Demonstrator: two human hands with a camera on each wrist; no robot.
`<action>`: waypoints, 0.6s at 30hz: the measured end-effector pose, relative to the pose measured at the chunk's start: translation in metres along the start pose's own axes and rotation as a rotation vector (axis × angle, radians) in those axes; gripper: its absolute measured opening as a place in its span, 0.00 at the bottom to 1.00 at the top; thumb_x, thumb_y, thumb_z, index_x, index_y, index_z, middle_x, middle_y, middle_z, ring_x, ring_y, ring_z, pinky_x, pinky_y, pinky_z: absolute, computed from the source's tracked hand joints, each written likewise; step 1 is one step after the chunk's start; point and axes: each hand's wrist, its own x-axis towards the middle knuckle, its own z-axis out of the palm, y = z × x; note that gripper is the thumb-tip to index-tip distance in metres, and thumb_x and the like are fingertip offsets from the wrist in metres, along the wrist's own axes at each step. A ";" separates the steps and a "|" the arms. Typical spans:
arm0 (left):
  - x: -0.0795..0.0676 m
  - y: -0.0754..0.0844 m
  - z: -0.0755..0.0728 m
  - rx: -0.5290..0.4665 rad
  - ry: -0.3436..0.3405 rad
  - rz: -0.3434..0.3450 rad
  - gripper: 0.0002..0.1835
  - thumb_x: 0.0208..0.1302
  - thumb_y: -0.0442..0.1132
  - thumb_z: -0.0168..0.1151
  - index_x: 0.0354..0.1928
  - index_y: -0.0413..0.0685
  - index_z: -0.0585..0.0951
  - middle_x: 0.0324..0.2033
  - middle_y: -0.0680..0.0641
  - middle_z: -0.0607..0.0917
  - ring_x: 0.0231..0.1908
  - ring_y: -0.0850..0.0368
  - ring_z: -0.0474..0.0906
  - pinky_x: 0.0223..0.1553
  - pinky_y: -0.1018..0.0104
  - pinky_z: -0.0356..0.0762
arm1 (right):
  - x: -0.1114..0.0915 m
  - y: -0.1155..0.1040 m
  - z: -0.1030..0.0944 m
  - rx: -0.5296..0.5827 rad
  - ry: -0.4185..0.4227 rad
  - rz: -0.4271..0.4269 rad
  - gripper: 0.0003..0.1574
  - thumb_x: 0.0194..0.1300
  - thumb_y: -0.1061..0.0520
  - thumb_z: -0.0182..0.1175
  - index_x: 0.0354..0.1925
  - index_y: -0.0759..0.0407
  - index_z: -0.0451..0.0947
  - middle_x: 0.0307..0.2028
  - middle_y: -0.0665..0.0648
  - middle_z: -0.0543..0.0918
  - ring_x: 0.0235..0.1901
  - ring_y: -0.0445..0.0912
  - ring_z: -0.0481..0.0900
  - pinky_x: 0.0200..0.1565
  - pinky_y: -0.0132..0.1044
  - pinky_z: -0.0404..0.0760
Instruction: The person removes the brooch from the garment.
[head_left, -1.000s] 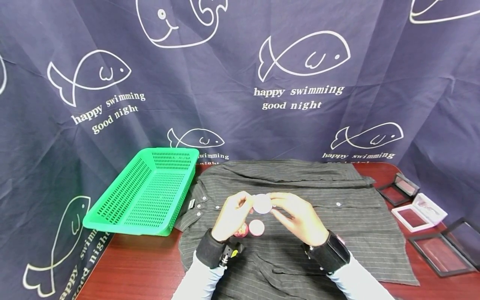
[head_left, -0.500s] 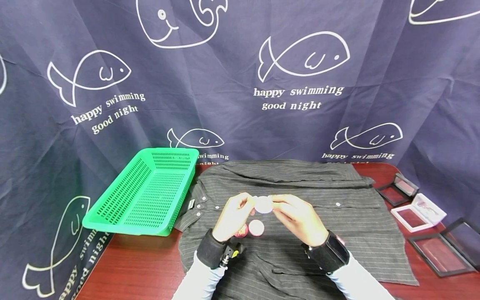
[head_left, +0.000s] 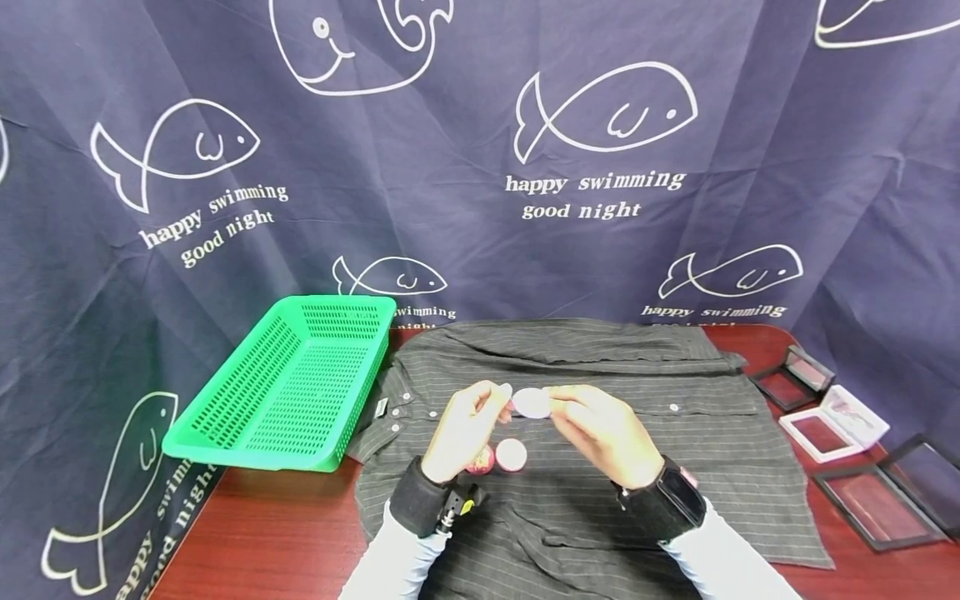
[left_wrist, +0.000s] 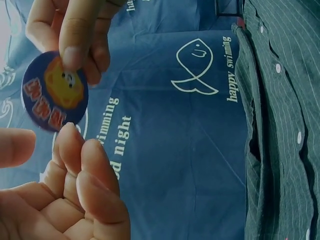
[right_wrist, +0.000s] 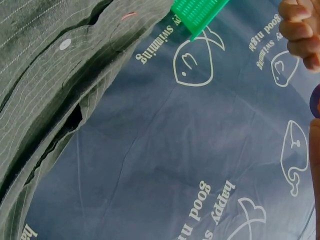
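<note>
My right hand (head_left: 603, 433) pinches a small round disc (head_left: 532, 403) by its edge. Its pale side shows in the head view. In the left wrist view the same disc (left_wrist: 42, 102) shows a purple face with a yellow cartoon lion and orange lettering. My left hand (head_left: 461, 432) is close by on the left, fingertips at or near the rim; whether they touch it I cannot tell. Its thumb and fingers stand apart in the left wrist view. Below, a pale pink disc (head_left: 512, 455) and a red patterned disc (head_left: 481, 461) lie on the dark striped shirt (head_left: 600, 500).
A green plastic basket (head_left: 315, 400) stands on the left of the red-brown table (head_left: 255, 533). Along the right edge lie a small black hinged case (head_left: 798, 379), a white one (head_left: 836, 425) and a larger black one (head_left: 877, 500), all unfolded. A blue fish-print cloth (head_left: 480, 167) hangs behind.
The disc has shifted slightly right with my right hand and tilted, looking flatter in the head view. A gap has widened between it and my left fingertips.
</note>
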 end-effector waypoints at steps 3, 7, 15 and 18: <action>-0.001 0.000 -0.003 0.002 0.023 -0.003 0.15 0.73 0.42 0.53 0.31 0.42 0.83 0.25 0.43 0.85 0.30 0.56 0.80 0.37 0.71 0.76 | 0.001 0.002 -0.004 0.001 0.027 0.024 0.17 0.75 0.52 0.52 0.37 0.58 0.85 0.40 0.56 0.87 0.39 0.48 0.85 0.48 0.31 0.79; -0.004 -0.004 -0.008 -0.018 0.044 -0.009 0.13 0.72 0.40 0.54 0.33 0.41 0.83 0.28 0.41 0.86 0.33 0.50 0.82 0.37 0.71 0.77 | 0.001 0.006 -0.012 0.012 0.048 0.096 0.19 0.74 0.50 0.52 0.34 0.56 0.85 0.38 0.55 0.88 0.37 0.48 0.85 0.47 0.29 0.78; -0.012 -0.020 -0.016 0.029 0.075 0.042 0.10 0.70 0.39 0.58 0.44 0.41 0.82 0.37 0.42 0.86 0.37 0.55 0.83 0.42 0.70 0.80 | -0.003 0.018 -0.027 0.112 0.103 0.256 0.07 0.56 0.67 0.66 0.36 0.60 0.85 0.36 0.56 0.88 0.38 0.42 0.84 0.48 0.20 0.74; -0.016 -0.028 -0.019 0.105 0.113 0.064 0.10 0.70 0.41 0.58 0.46 0.43 0.81 0.41 0.43 0.85 0.39 0.54 0.83 0.43 0.68 0.80 | -0.005 0.023 -0.031 0.103 0.133 0.346 0.17 0.47 0.75 0.67 0.36 0.61 0.85 0.34 0.56 0.88 0.39 0.33 0.82 0.48 0.18 0.74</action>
